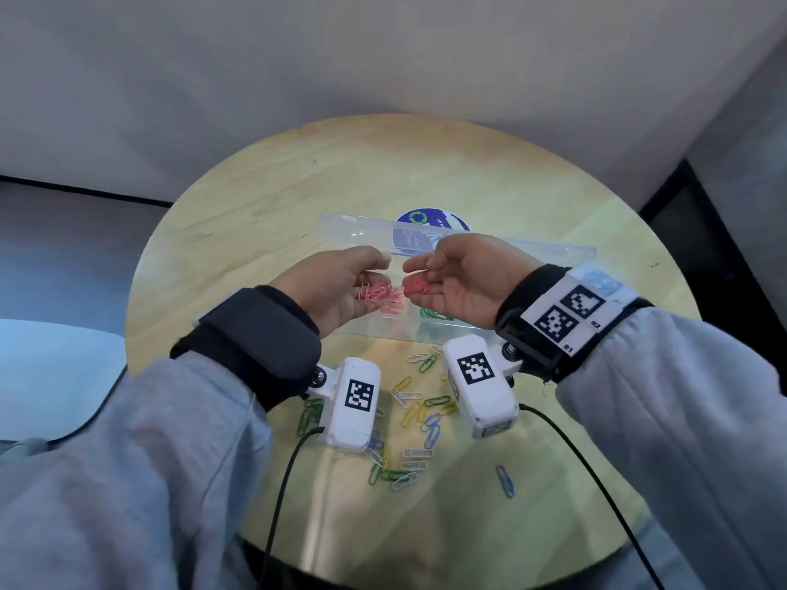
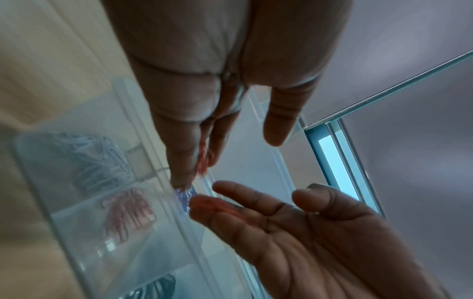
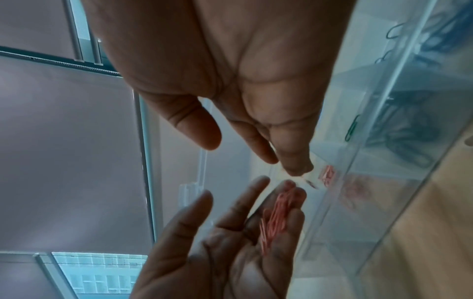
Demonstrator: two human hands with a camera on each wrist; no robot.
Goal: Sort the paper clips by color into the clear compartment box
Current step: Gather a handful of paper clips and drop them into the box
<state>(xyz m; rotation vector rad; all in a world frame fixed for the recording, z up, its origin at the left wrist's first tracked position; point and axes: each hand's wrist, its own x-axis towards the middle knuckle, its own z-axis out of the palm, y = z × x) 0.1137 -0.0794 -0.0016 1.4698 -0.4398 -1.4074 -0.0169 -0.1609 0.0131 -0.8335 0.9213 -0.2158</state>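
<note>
Pink wire paper clips [image 1: 375, 290] lie bunched in the cupped left hand [image 1: 336, 287], palm up, fingers loosely curled round them. It hangs above the pink compartment of the clear plastic compartment box [image 1: 570, 254]. Just to its right, the right hand [image 1: 462, 278] faces it, fingertips almost touching, fingers curled round a second small bunch of pink clips [image 1: 415, 286]. More pink clips [image 1: 392, 307] already lie in the compartment below the gap between the hands. A compartment under the right hand holds green clips [image 1: 432, 314]; the left wrist view shows pale clips [image 2: 97, 153] in a compartment next to the pink one.

Judgement: the pink batch is being delivered, and the step is mid-way. The next move calls for both hands to tip or spread over that one compartment so the clips fall inside its dividers. Light wire clips tangle and cling to skin, so some may stray into the neighbouring cell.

Work remains. A loose scatter of green, yellow, blue and white clips [image 1: 415, 413] lies on the table nearer the person than the box, partly hidden by the wrist cameras. One blue clip [image 1: 505, 481] lies apart to the right.

The surface is a round pale wooden table [image 1: 238, 215]. A round blue printed sticker [image 1: 432, 220] shows beyond the box. Behind stands a plain pale wall [image 1: 383, 57], with dark flooring [image 1: 707, 249] at the right. The wrist views show a window with light frames [image 3: 100, 273].
</note>
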